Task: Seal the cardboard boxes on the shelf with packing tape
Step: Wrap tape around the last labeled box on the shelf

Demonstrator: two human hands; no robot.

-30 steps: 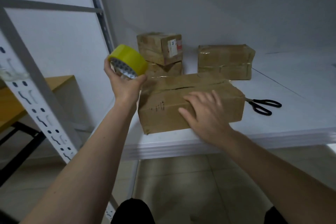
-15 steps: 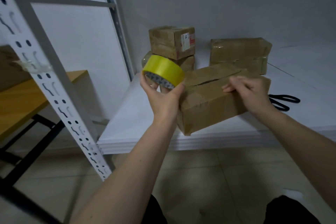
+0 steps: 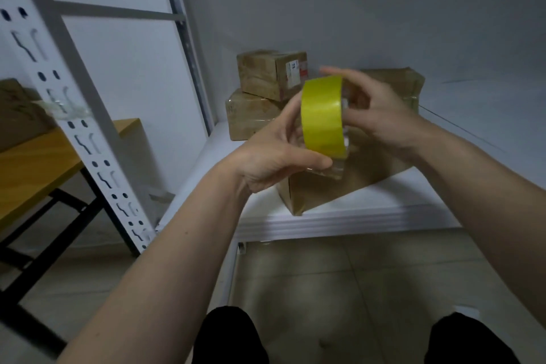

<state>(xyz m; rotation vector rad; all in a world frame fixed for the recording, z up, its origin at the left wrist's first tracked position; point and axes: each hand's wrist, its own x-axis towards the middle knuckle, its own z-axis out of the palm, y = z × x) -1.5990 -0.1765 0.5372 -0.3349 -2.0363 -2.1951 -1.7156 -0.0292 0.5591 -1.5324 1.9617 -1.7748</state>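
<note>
A yellow roll of packing tape is held up in front of me, edge-on, above the nearest cardboard box. My left hand grips the roll from the left and below. My right hand holds its right side, fingers at the core. That box lies near the front edge of the white shelf, mostly hidden behind my hands. Two stacked boxes stand at the back left. Another taped box lies behind my right hand.
A white perforated rack upright rises at the left. A wooden table with black legs stands beyond it. Tiled floor lies under the shelf. The scissors seen earlier are hidden.
My right hand left the front box and came up to the tape roll. The roll moved right and turned edge-on, now held by both hands. The view shifted closer.
</note>
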